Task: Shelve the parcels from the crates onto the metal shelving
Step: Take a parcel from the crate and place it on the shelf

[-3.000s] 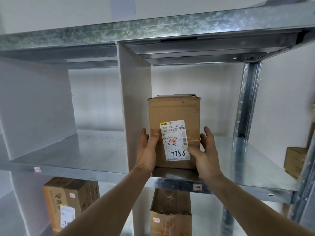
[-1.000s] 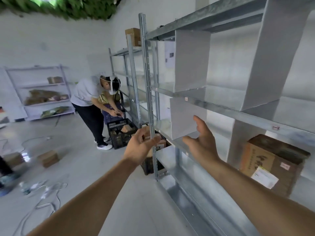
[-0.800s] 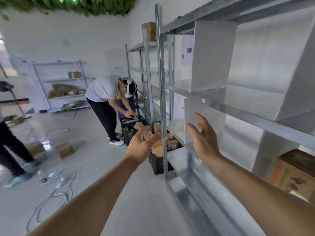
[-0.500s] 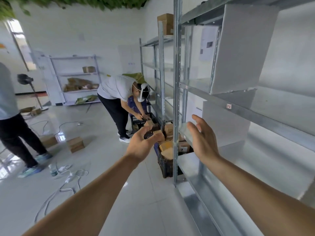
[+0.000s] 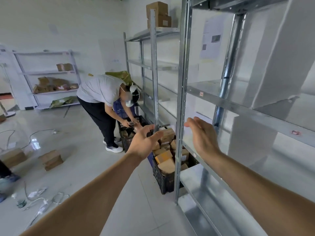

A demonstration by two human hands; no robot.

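Both arms reach forward toward the black crate (image 5: 162, 180) standing on the floor against the front upright (image 5: 183, 92) of the metal shelving (image 5: 238, 106). The left hand (image 5: 144, 143) is held wide, fingers spread and relaxed, holding nothing, above the crate's left edge. The right hand (image 5: 202, 136) is likewise wide, fingers straight, empty, just right of the upright. The crate is filled with brown cardboard parcels (image 5: 164, 158), loosely piled. Behind it stands a second black crate (image 5: 127, 132), over which another person (image 5: 102, 99) bends with both hands inside. Two more cardboard boxes (image 5: 51, 159) lie on the floor, well left of the crates. Shelf levels beside the right hand are bare metal with white dividers (image 5: 279, 53).
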